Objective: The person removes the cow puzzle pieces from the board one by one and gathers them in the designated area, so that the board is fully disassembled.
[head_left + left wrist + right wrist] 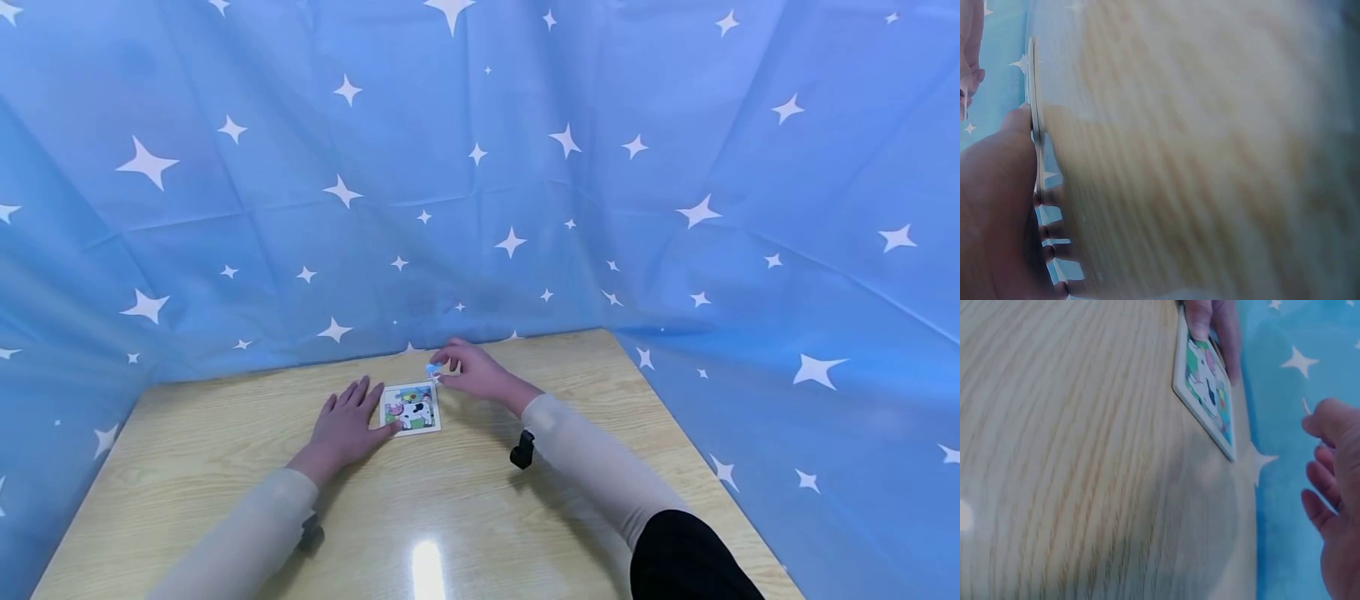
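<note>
A small square picture puzzle (420, 413) of a black-and-white cow, with a pale frame, lies flat on the table. My left hand (347, 427) rests at its left side with fingers spread, the thumb lying on the lower left of the frame. In the right wrist view that thumb presses on the puzzle's (1207, 387) face. Just beyond the upper right corner, my right hand (476, 372) pinches a small blue-and-white puzzle piece (432, 371) between thumb and fingertips. The piece (1305, 406) appears nearly edge-on in the right wrist view, raised above the puzzle.
The light wooden table (480, 492) extends around the puzzle on all sides. A blue curtain (450, 150) with white stars hangs behind the table and along its sides. Small black devices (522, 450) are worn at both wrists.
</note>
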`<state>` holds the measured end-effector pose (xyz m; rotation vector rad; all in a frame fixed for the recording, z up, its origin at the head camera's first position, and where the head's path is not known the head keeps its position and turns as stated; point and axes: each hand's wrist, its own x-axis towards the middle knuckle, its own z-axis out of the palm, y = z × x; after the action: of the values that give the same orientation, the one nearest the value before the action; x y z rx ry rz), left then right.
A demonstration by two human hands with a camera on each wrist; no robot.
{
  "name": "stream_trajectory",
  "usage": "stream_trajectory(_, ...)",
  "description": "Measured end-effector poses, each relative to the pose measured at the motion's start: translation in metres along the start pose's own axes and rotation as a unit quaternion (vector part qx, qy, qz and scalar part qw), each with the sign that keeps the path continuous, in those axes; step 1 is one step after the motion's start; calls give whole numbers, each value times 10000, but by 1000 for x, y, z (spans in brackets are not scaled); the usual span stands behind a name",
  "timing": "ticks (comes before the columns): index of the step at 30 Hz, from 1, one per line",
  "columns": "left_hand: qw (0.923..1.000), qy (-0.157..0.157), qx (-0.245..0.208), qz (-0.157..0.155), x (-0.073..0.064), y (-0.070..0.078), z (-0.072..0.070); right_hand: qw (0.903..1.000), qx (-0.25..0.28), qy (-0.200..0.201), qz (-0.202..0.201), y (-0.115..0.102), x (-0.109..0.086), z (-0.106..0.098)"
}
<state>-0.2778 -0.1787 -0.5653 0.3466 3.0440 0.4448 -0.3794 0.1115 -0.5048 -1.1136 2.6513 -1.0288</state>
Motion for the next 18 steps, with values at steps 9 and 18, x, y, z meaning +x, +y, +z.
stream_trajectory(9,10000,-18,-28,14,1,-1,3,9939,1000,250,403,10,-13,-13)
stream_trajectory(18,10000,-34,-65,8,1,0,3,9900,1217,222,681,24,-20,-21)
